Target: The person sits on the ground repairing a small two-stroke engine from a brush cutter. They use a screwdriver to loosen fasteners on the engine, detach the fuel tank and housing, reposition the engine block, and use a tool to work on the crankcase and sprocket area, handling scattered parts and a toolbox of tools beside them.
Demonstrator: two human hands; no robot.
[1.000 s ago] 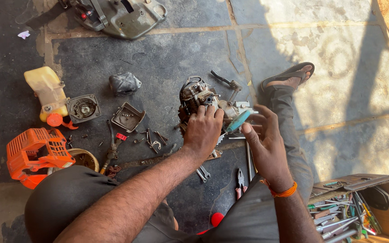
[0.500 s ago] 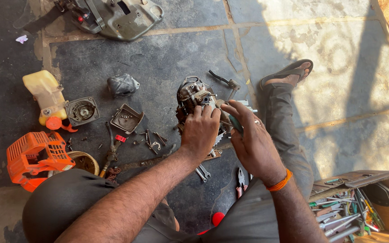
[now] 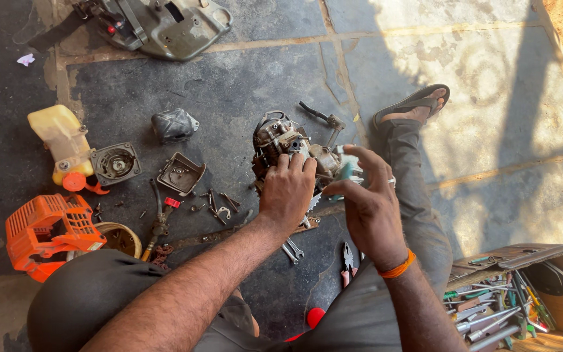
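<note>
Now left hand (image 3: 287, 189) grips engine (image 3: 281, 140); right hand (image 3: 367, 207) beside.

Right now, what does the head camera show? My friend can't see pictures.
A person sits on a stone floor, left hand gripping a small engine, right hand beside it holding something teal. Loose parts, an orange cover and a toolbox lie around.

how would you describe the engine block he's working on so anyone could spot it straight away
On the dark stone slab, look just beyond the person's left hand, which rests on it. The engine block is a grimy grey-brown metal lump, bulkier than the loose small parts beside it, and the only piece both hands meet at.
</note>
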